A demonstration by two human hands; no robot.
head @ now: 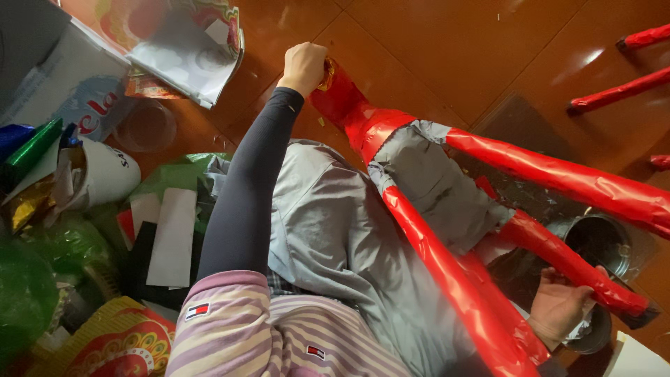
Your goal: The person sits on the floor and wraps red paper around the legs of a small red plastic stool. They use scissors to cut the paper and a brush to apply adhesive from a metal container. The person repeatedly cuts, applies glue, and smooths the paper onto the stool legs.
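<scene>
Brown tiled floor (433,49), scattered paper scraps (174,237). Left hand (303,66) gripping tip of red-wrapped frame (447,279); right hand (558,311) clasping frame leg beside metal can (600,241).

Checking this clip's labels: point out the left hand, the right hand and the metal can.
left hand (304,65), head view, back of the fist.
right hand (558,307), head view, back of hand.
metal can (601,241), head view, inner wall.

A tight, dark navy undersleeve is worn up to the wrist of the left hand (303,66). Behind it, further from that hand, a looser pink-and-cream striped sleeve is seen, marked with two small red, white and blue patches. The right hand (562,309) is bare.
</scene>
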